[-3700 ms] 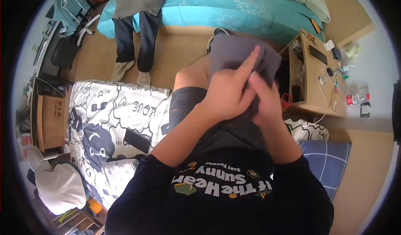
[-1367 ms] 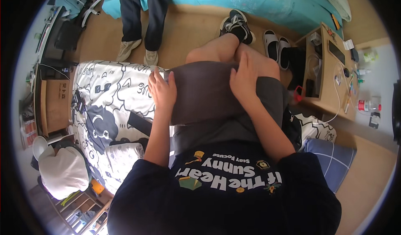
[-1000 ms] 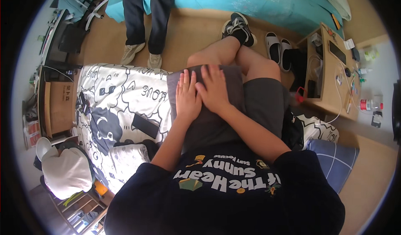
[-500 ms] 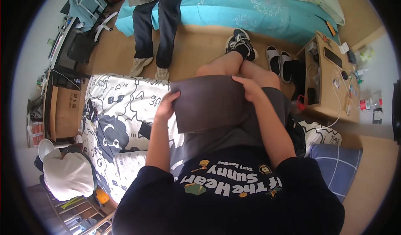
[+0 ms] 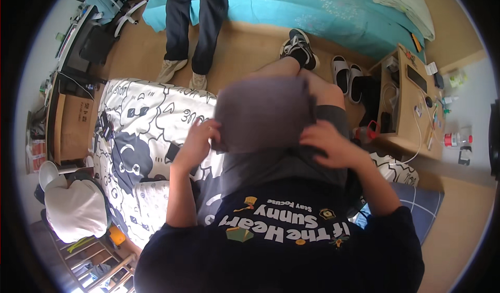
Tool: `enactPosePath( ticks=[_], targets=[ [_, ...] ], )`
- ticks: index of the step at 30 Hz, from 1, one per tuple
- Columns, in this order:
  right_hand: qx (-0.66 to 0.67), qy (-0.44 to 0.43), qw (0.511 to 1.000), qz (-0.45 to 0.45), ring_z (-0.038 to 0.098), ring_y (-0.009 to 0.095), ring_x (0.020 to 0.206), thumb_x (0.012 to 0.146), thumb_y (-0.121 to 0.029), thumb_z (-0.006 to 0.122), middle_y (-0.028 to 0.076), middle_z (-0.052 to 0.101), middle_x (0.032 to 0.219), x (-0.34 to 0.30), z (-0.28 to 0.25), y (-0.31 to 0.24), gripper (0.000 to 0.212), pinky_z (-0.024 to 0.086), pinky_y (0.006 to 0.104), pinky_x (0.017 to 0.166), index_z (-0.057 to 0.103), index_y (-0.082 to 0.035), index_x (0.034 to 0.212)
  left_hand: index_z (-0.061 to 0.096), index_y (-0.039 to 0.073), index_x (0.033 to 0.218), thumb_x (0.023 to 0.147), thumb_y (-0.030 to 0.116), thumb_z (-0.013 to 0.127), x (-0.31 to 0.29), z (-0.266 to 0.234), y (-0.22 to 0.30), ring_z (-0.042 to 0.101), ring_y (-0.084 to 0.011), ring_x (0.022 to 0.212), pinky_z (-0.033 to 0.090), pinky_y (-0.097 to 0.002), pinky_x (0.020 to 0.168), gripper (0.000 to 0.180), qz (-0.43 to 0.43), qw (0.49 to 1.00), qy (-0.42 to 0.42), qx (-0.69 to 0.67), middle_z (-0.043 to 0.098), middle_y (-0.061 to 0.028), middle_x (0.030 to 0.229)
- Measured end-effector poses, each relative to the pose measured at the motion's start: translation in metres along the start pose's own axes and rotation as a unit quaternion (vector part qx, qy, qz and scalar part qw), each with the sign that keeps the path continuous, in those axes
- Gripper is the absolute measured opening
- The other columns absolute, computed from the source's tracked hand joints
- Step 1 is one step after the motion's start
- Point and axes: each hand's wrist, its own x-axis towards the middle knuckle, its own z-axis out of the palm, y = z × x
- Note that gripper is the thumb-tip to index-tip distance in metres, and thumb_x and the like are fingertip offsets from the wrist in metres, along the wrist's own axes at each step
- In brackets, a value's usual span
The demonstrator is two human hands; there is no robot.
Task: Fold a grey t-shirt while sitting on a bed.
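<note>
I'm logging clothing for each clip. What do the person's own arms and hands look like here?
Both forearms are bare. The left hand and right hand wear no gloves; I see no rings or watch. Short dark navy sleeves of a T-shirt with printed lettering and small coloured patches end near the elbows.

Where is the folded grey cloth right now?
The folded grey cloth is mid-frame in the head view, held up above the lap between the left hand and right hand.

Both forearms are coming up from the lower edge, bent at the elbows and angling inward. The left hand (image 5: 195, 142) is raised with its fingers curled, gripping at the left side. The right hand (image 5: 324, 146) is sitting at about the same height, fingers spread and curled, gripping at the right side, wrist bent inward.
</note>
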Motion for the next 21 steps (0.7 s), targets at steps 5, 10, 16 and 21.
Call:
enactPosePath(
  ticks=[5, 10, 16, 21],
  targets=[
    [0.077, 0.08, 0.994, -0.016, 0.052, 0.03, 0.116, 0.085, -0.021, 0.064, 0.015, 0.057, 0.12, 0.03, 0.039, -0.014, 0.044, 0.026, 0.0489, 0.111, 0.052, -0.002, 0.123, 0.062, 0.001, 0.109, 0.084, 0.002, 0.051, 0.005, 0.012, -0.011, 0.048, -0.0381, 0.123, 0.037, -0.0422, 0.104, 0.028, -0.053, 0.991, 0.11, -0.05, 0.059, -0.0198, 0.12],
    [0.093, 0.338, 0.936, 0.015, 0.043, 0.037, 0.123, 0.088, -0.026, 0.059, 0.022, 0.048, 0.128, 0.153, 0.072, -0.019, 0.048, 0.029, 0.0509, 0.107, 0.049, 0.003, 0.125, 0.048, -0.001, 0.129, 0.091, 0.021, 0.054, 0.097, 0.055, -0.01, 0.041, -0.0407, 0.128, 0.035, -0.0426, 0.106, 0.045, -0.049, 0.962, 0.265, 0.034, 0.044, -0.0273, 0.136],
    [-0.007, 0.381, 0.896, 0.229, 0.032, 0.041, 0.132, 0.092, -0.039, 0.049, 0.026, 0.039, 0.138, 0.175, 0.117, 0.037, 0.062, 0.024, 0.0526, 0.109, 0.04, 0.006, 0.134, 0.028, 0.004, 0.145, 0.096, 0.048, 0.037, 0.114, 0.12, -0.031, 0.031, -0.0367, 0.136, 0.027, -0.0416, 0.11, 0.066, -0.224, 0.959, 0.158, -0.078, 0.03, -0.0236, 0.147],
    [0.187, 0.375, 0.803, 0.423, 0.037, 0.044, 0.129, 0.093, -0.048, 0.045, 0.031, 0.042, 0.135, 0.148, 0.146, 0.071, 0.069, 0.029, 0.0457, 0.107, 0.039, 0.007, 0.134, 0.032, 0.001, 0.143, 0.096, 0.055, 0.028, 0.095, 0.128, -0.045, 0.034, -0.0351, 0.135, 0.026, -0.0394, 0.11, 0.071, -0.372, 0.893, 0.127, -0.218, 0.037, -0.022, 0.144]
  ],
)
